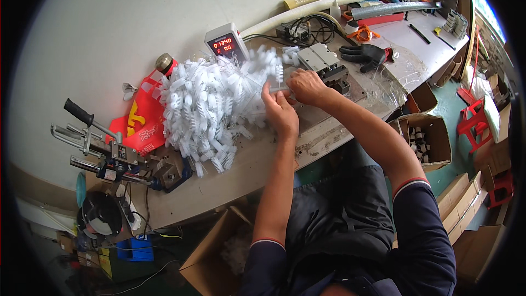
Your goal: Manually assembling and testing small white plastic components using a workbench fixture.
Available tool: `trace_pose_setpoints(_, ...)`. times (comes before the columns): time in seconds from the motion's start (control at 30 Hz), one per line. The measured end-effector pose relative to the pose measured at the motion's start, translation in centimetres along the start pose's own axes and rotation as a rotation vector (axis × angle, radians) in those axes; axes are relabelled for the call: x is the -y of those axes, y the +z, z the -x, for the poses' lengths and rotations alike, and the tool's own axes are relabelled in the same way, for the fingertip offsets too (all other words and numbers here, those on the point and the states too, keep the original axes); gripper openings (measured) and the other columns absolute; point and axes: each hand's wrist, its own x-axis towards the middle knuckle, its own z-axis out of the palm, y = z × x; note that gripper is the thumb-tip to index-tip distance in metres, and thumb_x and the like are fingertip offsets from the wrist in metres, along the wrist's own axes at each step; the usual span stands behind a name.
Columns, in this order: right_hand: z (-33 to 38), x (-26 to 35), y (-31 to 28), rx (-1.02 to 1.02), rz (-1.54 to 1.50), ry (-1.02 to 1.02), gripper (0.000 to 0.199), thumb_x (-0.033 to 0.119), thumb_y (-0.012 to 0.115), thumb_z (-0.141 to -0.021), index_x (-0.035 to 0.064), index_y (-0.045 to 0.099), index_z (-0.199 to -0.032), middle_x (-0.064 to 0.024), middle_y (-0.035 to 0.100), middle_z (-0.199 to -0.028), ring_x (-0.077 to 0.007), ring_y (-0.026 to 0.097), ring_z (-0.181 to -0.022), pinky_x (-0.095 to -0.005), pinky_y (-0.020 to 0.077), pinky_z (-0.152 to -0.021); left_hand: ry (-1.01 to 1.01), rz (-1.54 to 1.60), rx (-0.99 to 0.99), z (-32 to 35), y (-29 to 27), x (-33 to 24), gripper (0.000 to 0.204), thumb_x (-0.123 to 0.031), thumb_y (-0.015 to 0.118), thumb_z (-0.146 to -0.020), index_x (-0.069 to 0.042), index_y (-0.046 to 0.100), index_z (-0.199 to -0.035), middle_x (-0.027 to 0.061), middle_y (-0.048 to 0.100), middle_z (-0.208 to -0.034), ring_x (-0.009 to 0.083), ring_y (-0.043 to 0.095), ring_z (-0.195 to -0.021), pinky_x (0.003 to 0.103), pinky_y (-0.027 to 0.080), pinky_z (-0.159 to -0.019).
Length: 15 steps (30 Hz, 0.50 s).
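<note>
With my left hand (280, 111) and right hand (304, 86) both pinched on one small white brush (280, 91), I reckon a slip could knock the brush pile (211, 107) off the bench (230, 178).

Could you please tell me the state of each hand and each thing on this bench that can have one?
left hand: pinching a small white piece at the fixture.
right hand: fingers closed on the same white piece.
white brushes: heaped loosely in a pile.
digital counter: switched on, red digits lit.
black glove: lying unworn on the bench.
cardboard box: open, a few parts inside.
lever press: unattended, handle raised.
</note>
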Motion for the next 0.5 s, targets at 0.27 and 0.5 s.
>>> trace_pose_setpoints(0.27,1.6,1.6,-3.1,-0.151,-0.09,0.145,0.016,0.018,0.063,-0.082,0.0042,0.071,-0.084,-0.019,0.074,-0.086,-0.0368,0.073,-0.087,-0.0481,0.0573,-0.075,0.173,-0.153,-0.029,0.4,0.0,0.5,0.031,-0.002,0.044,-0.106,-0.002,0.043,-0.137,0.0109,0.065,-0.096,0.0168,0.067,-0.075,0.028,0.053,-0.059)
trace_pose_setpoints(0.5,11.7,2.1,-6.7,-0.236,-0.394,0.505,0.018,0.021,0.062,-0.088,0.0038,0.067,-0.084,-0.0202,0.07,-0.079,-0.0412,0.069,-0.076,-0.0502,0.055,-0.072,0.101,-0.094,-0.031,0.3,-0.4,-0.4,0.037,0.001,0.038,-0.106,0.002,0.035,-0.143,0.0128,0.062,-0.106,0.02,0.069,-0.085,0.032,0.057,-0.075)
